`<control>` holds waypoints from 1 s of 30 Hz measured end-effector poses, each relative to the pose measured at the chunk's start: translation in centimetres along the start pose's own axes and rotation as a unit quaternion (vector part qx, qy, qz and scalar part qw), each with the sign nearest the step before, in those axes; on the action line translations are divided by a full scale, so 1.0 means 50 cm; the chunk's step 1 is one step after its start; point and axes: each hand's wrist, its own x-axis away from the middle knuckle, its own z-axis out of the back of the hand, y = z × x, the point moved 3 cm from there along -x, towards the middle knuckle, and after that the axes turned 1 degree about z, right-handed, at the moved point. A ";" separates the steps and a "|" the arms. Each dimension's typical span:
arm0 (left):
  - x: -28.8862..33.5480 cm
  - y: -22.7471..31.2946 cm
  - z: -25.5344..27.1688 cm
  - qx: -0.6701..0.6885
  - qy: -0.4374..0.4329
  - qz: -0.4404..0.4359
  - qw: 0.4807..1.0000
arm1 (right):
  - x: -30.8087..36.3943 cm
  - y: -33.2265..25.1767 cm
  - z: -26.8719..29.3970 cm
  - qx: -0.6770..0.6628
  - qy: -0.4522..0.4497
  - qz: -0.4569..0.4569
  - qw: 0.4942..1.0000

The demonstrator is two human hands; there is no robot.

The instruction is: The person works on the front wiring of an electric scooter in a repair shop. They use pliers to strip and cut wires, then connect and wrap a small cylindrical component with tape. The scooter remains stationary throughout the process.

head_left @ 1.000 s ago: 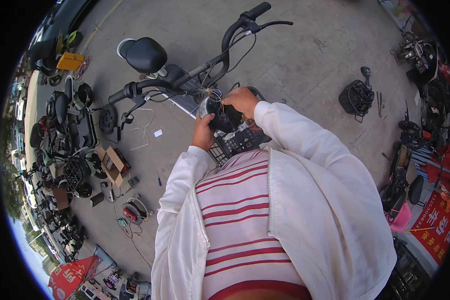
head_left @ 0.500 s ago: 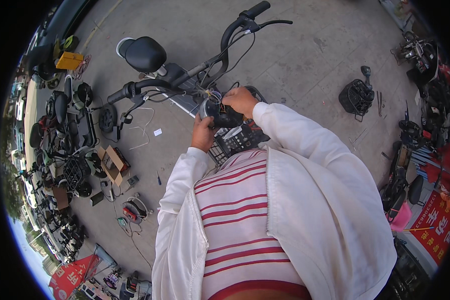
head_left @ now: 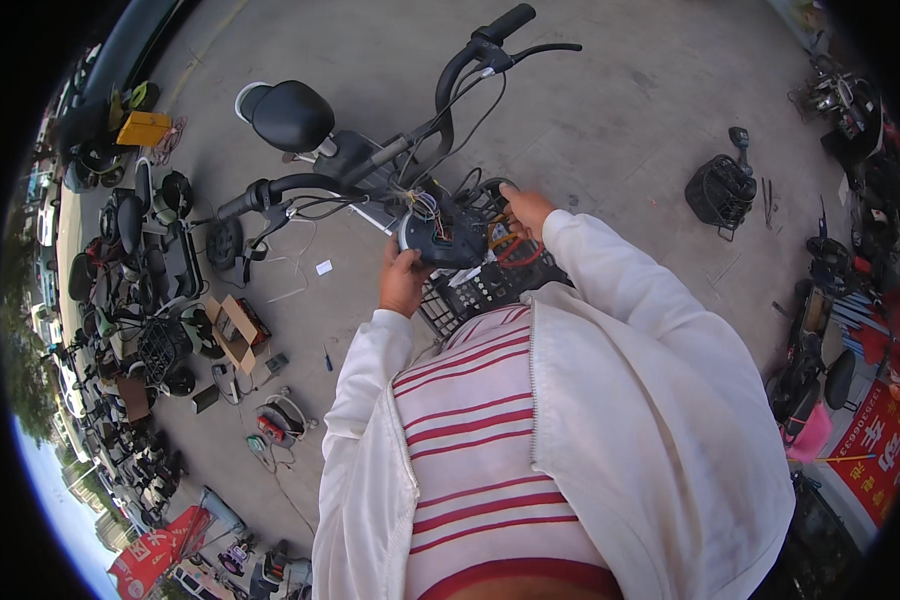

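Note:
Before me stands an electric scooter with black handlebars (head_left: pixel 370 165). Its rounded dark headlight housing (head_left: pixel 448 247), with a silver rim, has an opening on top where thin coloured wires (head_left: pixel 425 207) come out. My left hand (head_left: pixel 402 282) grips the housing by its left side, thumb on top. My right hand (head_left: pixel 528 214) is to the right of the housing, over the black front basket (head_left: pixel 445 307), fingers curled; what they hold, if anything, I cannot make out. Beside those fingers are orange handles (head_left: pixel 498 238) and a red curved piece (head_left: pixel 517 262) in the basket.
The scooter's black seat (head_left: pixel 292 115) is beyond the handlebars. On the ground at right lies a black basket (head_left: pixel 720 193) with a power drill (head_left: pixel 739 143). To the left are an open cardboard box (head_left: pixel 235 335), a screwdriver (head_left: pixel 328 359) and parked scooters (head_left: pixel 150 260).
My right hand has left the wires at the housing and moved right, over the basket. My left hand still holds the housing, whose top opening now shows.

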 end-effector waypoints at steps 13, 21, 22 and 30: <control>0.042 0.021 0.010 -0.044 0.081 0.012 0.996 | -0.008 0.005 0.002 -0.149 -0.206 0.008 0.967; 0.022 -0.022 0.031 -0.014 0.076 -0.002 0.997 | 0.150 -0.011 0.072 -0.318 -0.343 0.051 0.882; 0.019 -0.023 0.034 -0.011 0.073 0.002 0.997 | 0.170 -0.013 0.076 -0.325 -0.351 0.070 0.875; 0.008 0.003 0.013 -0.028 0.081 0.004 0.996 | 0.237 -0.045 0.124 -0.416 -0.289 0.184 0.842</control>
